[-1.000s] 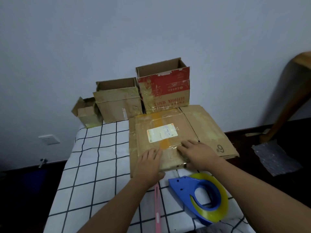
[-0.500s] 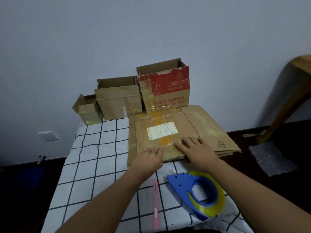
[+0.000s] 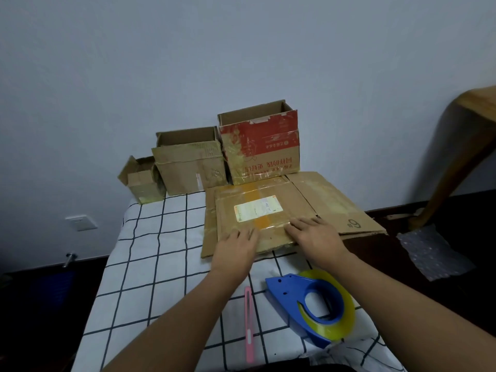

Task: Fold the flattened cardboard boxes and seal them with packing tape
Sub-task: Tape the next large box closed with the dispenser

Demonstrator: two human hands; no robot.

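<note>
Left hand (image 3: 236, 249): fingers flat on flattened box (image 3: 257, 218) (grip apart)
Right hand (image 3: 318, 238): same, flat
Tape dispenser (image 3: 311, 308): bench, 5 o'clock

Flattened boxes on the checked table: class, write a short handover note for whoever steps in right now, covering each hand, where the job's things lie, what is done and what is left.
Left hand: fingers flat on the near edge of the top flattened box, gripping nothing.
Right hand: flat on the same box, to the right.
Blue tape dispenser and pink cutter lie untouched on the table, near side.
Done: three boxes stand open at the wall.
Left: fold and tape the flattened stack, including the "6" one.
</note>
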